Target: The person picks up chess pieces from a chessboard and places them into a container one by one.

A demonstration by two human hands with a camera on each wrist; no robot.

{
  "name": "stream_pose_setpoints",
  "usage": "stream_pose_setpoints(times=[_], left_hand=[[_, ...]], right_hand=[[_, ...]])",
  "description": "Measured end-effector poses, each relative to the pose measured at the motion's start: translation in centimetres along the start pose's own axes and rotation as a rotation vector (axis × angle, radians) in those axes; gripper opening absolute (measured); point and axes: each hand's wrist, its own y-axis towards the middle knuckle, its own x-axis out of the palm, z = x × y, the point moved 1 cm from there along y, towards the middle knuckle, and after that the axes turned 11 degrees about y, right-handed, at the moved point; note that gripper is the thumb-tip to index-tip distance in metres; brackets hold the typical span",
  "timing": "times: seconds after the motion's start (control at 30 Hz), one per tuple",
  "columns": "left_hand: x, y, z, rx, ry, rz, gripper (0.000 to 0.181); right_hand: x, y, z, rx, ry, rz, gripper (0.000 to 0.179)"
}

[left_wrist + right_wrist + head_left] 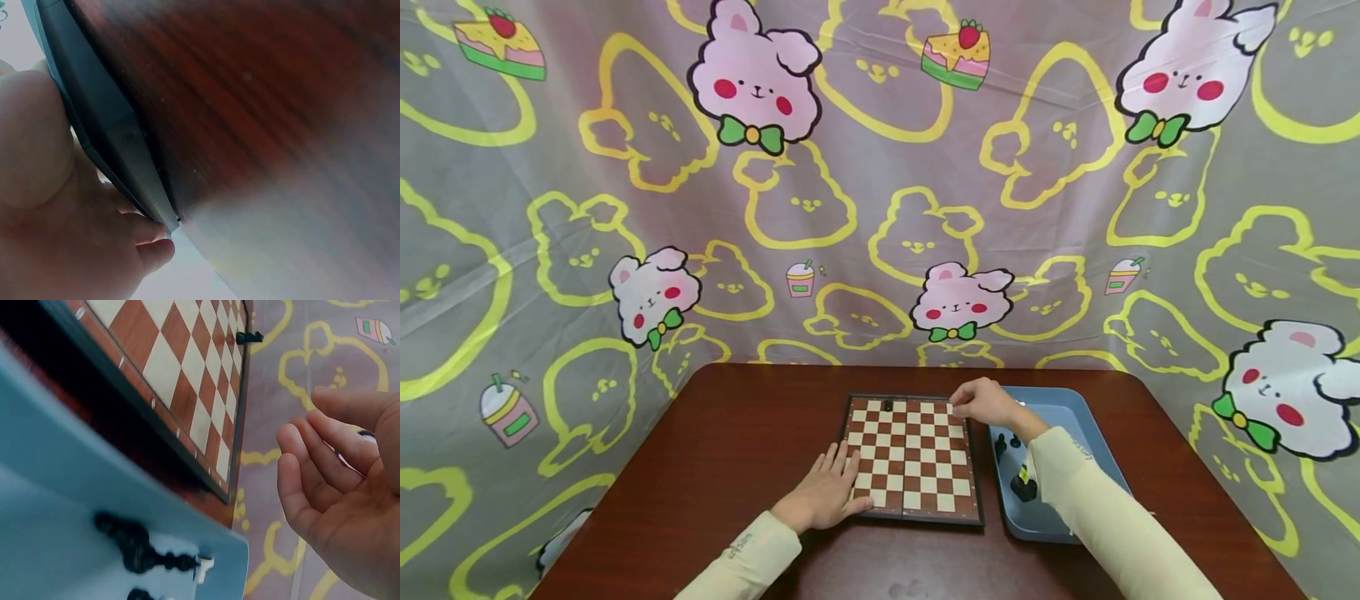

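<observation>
A folding chessboard (906,457) with brown and cream squares lies on the table. My left hand (829,492) rests flat across its near left corner, fingers spread; the left wrist view shows the palm side beside the board's dark edge (103,106). Over the far right corner hovers my right hand (988,404). In the right wrist view its fingers (303,487) are loosely bent, with a gap between thumb and fingertips and no piece visible there. One small black chess piece (887,406) stands on the far row, left of the fold.
Right of the board is a blue tray (1105,429), partly covered by the right forearm. Several black chess pieces (1022,487) and a small white piece (203,569) lie in it. A patterned curtain (850,167) encloses the brown table (737,442) at the back and sides.
</observation>
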Motion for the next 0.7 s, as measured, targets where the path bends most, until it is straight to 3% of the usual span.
stream_pose_setpoints(times=[0.4, 0.7], left_hand=[[-0.1, -0.1, 0.0, -0.005, -0.004, -0.001, 0.083], [-0.2, 0.0, 0.1, 0.006, -0.023, 0.004, 0.083]], right_hand=[[3.5, 2.2, -0.8, -0.025, -0.012, -0.010, 0.019], [5.1, 3.1, -0.5, -0.033, 0.004, 0.029, 0.021]])
